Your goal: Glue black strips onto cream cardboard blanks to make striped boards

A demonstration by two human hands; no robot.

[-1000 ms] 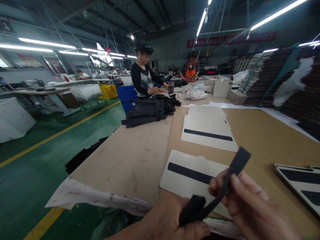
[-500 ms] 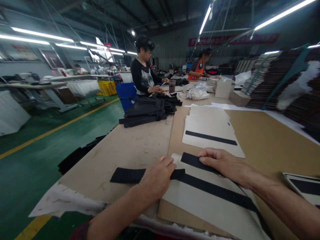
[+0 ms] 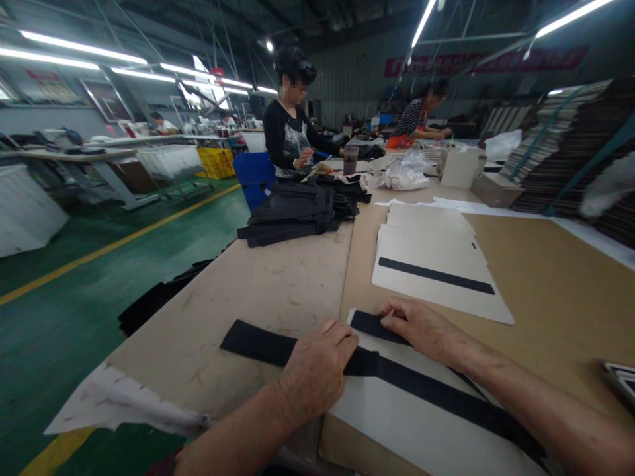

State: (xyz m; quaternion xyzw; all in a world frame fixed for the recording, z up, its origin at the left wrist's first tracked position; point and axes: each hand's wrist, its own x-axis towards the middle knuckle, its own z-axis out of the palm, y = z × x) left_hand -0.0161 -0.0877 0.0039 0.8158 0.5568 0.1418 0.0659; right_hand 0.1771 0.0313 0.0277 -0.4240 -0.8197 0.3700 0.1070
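L hand, R hand on blk strips

The near strips are black; the near board is off-white. The left floor is green with a yellow line.

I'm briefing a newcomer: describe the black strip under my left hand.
On the worktable, find the nearest pale board. The black strip crosses its left edge, under the left hand. Unlike the strip at the right hand, it juts out leftward.
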